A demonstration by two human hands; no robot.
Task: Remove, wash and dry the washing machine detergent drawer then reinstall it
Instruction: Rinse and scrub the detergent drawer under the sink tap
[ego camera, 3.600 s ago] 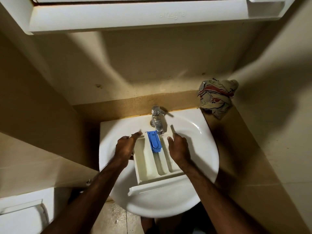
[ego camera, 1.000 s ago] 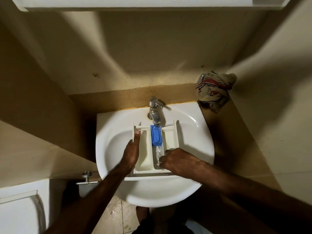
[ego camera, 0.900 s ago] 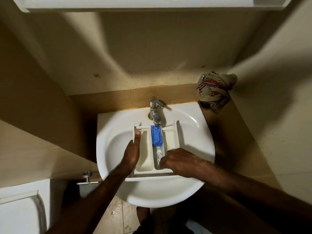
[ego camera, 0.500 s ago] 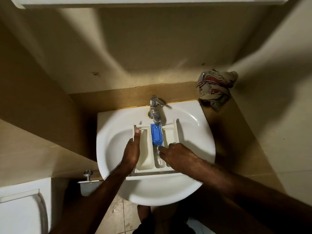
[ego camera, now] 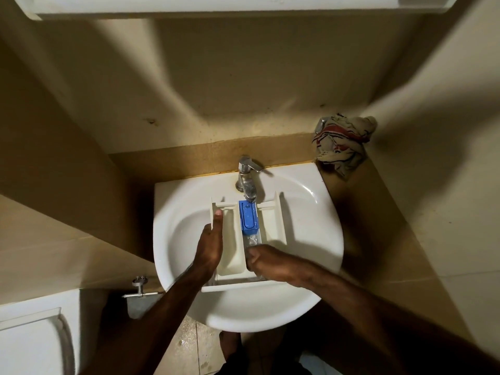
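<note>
A white plastic three-compartment detergent drawer (ego camera: 273,226) lies across the white ceramic basin (ego camera: 311,212), its back end under the chrome tap (ego camera: 247,180) at the basin's rear edge and its front panel toward the basin's near rim. A blue plastic insert (ego camera: 248,215) sits in the middle compartment, with water running below it. The left hand (ego camera: 209,244) lies along the drawer's left wall, fingers straight, gripping nothing. The right hand (ego camera: 267,262) has curled fingers in the middle compartment; whether they hold anything cannot be told. A crumpled patterned cloth (ego camera: 342,143) rests beyond the basin's rear right corner.
</note>
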